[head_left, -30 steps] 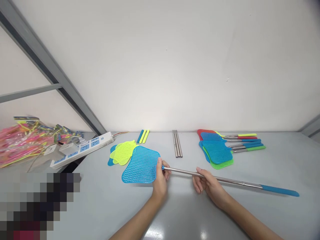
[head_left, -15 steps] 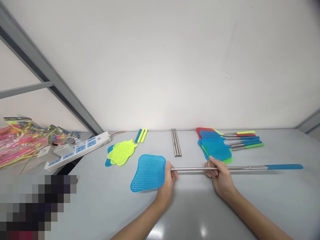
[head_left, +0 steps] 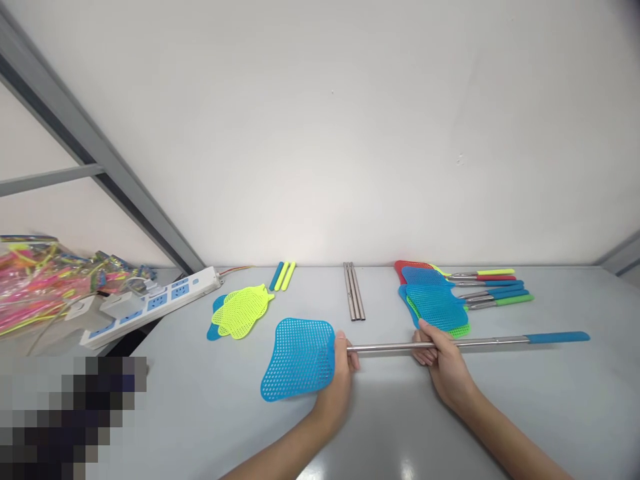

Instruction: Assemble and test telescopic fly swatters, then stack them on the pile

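A blue fly swatter (head_left: 300,360) with a long telescopic metal rod is held roughly level above the table, its blue grip far to the right. My left hand (head_left: 340,367) is closed around the neck, where the mesh head meets the rod. Around the middle of the rod, my right hand (head_left: 443,360) is closed too. Just beyond my right hand lies a pile of fly swatters (head_left: 435,307) with blue, red, yellow and green heads, their rods short and their grips pointing right.
Three metal rods (head_left: 355,293) lie at the table's back middle. Left of them are blue and yellow grips (head_left: 281,277) and loose yellow and blue swatter heads (head_left: 243,312). A white power strip (head_left: 155,303) with plugs and plastic-bagged items (head_left: 45,280) occupy the left side.
The blue grip end of the held swatter has come slightly left and the mesh head slightly lower in view. Both hands keep their hold. The camera view has shifted a little.
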The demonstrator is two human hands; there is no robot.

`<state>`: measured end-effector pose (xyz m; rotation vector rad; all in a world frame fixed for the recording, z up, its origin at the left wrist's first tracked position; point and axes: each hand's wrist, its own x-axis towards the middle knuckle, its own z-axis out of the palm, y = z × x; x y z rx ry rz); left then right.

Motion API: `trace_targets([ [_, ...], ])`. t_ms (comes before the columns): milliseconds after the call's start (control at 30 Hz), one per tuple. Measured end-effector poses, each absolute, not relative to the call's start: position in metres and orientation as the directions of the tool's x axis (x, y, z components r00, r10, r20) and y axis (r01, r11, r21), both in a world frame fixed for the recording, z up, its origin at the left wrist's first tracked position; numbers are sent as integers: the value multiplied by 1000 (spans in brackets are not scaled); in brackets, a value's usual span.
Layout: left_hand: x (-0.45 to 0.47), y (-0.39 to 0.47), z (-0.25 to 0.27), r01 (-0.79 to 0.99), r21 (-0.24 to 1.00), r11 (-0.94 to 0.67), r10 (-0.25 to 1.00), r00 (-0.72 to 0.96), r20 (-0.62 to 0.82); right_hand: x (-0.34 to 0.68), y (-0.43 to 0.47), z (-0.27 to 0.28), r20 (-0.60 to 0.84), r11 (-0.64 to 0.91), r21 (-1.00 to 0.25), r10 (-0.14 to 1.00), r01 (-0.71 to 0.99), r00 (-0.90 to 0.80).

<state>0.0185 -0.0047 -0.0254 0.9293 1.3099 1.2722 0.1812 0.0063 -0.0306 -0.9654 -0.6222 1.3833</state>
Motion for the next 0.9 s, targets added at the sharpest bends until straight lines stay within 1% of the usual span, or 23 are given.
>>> trace_targets([
  [67,20,-3,-25,-172,976,132,977,-143,-158,181,6,-30,-171,-130,-824,985,-552,24],
  [100,21,-2,-24,-219,965,142,980,-108,-168,181,5,-29,-177,-176,-812,983,-557,-52],
  [167,20,1,-24,-326,928,183,981,-5,-195,181,4,-28,-190,-267,-806,962,-528,-197],
  [233,17,3,-24,-370,904,215,977,80,-199,181,2,-27,-194,-318,-821,936,-473,-293],
  [333,11,1,-28,-346,911,222,971,166,-173,182,-1,-26,-211,-365,-832,905,-418,-370],
  [467,8,-9,-36,-189,951,243,938,296,-181,185,-3,-24,-268,-463,-823,828,-329,-493],
  [533,9,-13,-38,-123,958,261,933,288,-217,185,-3,-23,-266,-479,-818,806,-319,-529],
  [600,9,-14,-38,-95,956,278,926,292,-240,185,-3,-23,-267,-486,-813,801,-321,-536],
  [733,7,-12,-38,-73,964,254,917,334,-216,184,-5,-22,-273,-492,-812,795,-313,-542],
  [900,4,-12,-42,-42,970,238,925,315,-214,182,-9,-22,-237,-476,-808,801,-346,-549],
])
